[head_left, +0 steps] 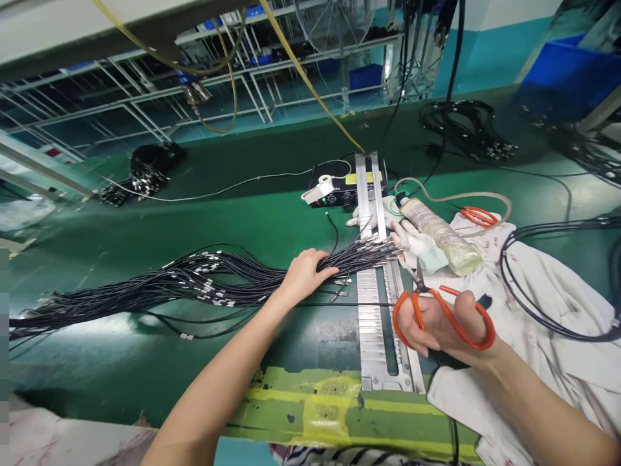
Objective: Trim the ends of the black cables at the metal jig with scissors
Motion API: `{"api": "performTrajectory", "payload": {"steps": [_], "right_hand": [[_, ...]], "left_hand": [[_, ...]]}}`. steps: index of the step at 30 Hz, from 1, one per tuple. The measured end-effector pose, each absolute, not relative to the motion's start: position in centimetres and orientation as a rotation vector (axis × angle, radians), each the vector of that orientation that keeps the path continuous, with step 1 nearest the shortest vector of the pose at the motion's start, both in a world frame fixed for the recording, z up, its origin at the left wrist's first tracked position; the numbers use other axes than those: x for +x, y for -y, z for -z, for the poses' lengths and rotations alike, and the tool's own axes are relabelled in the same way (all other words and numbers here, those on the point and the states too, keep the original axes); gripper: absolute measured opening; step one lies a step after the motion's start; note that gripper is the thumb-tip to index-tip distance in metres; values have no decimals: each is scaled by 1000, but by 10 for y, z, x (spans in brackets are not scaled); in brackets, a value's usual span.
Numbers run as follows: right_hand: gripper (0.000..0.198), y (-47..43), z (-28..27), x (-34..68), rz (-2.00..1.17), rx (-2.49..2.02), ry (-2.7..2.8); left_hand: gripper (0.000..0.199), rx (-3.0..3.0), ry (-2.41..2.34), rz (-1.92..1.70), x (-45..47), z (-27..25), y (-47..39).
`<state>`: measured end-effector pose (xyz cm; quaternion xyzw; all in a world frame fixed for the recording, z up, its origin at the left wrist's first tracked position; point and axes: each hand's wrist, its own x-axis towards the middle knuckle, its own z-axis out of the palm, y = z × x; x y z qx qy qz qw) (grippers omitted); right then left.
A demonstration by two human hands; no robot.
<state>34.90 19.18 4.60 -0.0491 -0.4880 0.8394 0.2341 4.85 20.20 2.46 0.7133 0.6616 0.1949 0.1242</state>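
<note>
A long bundle of thin black cables [174, 291] with metal ends and white tags lies across the green bench. My left hand [306, 272] is wrapped over the bundle near its right end. My right hand [436, 323] holds scissors [439, 304] with orange handles, fingers in the loops and blades pointing up and away. Between the hands, a slotted metal rack [371, 323] runs front to back under the cable ends. One single cable [349, 304] stretches toward my right hand; whether the hand touches it I cannot tell.
A black control box [339, 188] stands behind the rack. White gloves [420, 246], a wrapped bottle [441, 236] and a white cloth [548, 298] lie right, with orange-handled scissors [479, 216]. Cable coils [466, 129] rest further back. A yellow hose [310, 77] hangs down.
</note>
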Motion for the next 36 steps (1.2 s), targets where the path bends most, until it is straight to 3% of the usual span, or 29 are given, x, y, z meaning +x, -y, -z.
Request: {"api": "performTrajectory", "payload": {"steps": [7,12,17,19,27,34,36], "right_hand": [[71,-200,-66,366,-2105,-331,1343],[74,-206,-78,383,-2050,-155,1377],[80,-211,-81,393,-1938,-25,1456],[79,-211,-79,393,-1947,-48,1445],[68,-204,-74,388,-2008,-176,1380],[67,-202,-76,388,-2009,-218,1390],[66,-202,-76,388,-1999,-234,1383]], "left_hand": [[21,2229,-1846,-801,40,-46,-180],[21,2230,-1887,-882,43,-56,-150],[24,2361,-1648,-117,74,-51,-133],[22,2366,-1613,-2,91,-46,-130],[27,2421,-1508,-203,103,-45,-130],[51,2578,-1641,-298,95,-41,-130],[42,2545,-1699,-347,93,-32,-126]]}}
